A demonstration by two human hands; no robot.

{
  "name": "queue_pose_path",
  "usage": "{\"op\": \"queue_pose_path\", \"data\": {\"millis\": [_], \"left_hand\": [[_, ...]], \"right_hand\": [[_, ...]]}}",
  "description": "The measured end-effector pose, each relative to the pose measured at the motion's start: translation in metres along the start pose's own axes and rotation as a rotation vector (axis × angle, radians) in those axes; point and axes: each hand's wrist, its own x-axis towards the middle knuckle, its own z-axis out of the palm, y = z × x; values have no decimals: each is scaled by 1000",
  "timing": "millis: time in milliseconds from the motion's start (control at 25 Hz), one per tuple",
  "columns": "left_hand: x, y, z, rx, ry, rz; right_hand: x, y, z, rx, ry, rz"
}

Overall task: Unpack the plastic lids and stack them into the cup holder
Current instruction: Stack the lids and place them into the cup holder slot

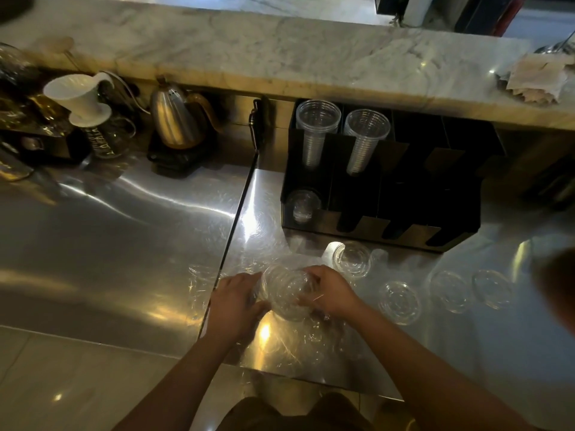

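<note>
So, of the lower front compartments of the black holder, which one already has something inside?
The leftmost lower compartment: a short stack of clear plastic pieces sits in it. The lower compartments to its right look dark and empty.

Glossy steel counter (pixel 124 244), clear plastic lids (pixel 287 293)

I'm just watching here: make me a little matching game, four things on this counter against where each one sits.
Things:
1. kettle
2. white dripper
3. cup stacks
4. bunch of lids

Places:
A. between both hands
B. upright in the black holder's back slots
C. atop a glass jug, far left
D. on a dark base, left of the holder

Pairs: 1-D, 2-C, 3-B, 4-A
</note>
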Motion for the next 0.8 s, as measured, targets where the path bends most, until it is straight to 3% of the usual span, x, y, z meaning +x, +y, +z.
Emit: {"op": "queue_pose_path", "data": {"millis": [160,480,800], "left_hand": [[0,0,-1,28,-20,2],[4,-4,-1,39,-11,-17],[0,-3,2,83,13,-26]], "right_hand": [[3,-5,4,30,20,-28],[28,-17,11,-212,-143,-39],[35,-27,9,-249,-173,-28]]}}
